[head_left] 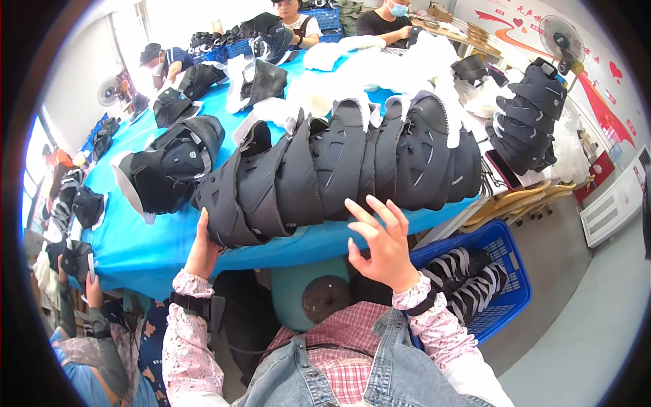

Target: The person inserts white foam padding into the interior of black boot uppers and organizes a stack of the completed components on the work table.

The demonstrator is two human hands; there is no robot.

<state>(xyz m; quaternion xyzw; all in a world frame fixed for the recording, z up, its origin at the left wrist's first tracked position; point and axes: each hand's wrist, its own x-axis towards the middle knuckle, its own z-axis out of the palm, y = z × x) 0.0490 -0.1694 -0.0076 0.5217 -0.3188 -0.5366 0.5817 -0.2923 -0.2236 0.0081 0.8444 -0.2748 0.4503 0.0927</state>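
A long row of black shoe uppers (342, 173), nested one into another, lies along the near edge of the blue-covered table (129, 237). Its white-edged tongues point away from me. At the row's left end my left hand (203, 247) grips the lowest upper, one digit raised along its side and the other fingers partly hidden beneath. My right hand (385, 244) is open, fingers spread, its fingertips at the row's lower front edge; whether they touch it I cannot tell. Just beyond the left end sits a separate black upper (173, 163) with a pale lining.
More uppers (261, 81) and white padding (346, 57) lie across the table. Another nested stack (529, 119) stands at the right. A blue crate (512, 285) with striped black uppers is by my right arm. Co-workers (386, 24) sit around the table; one works close at my left.
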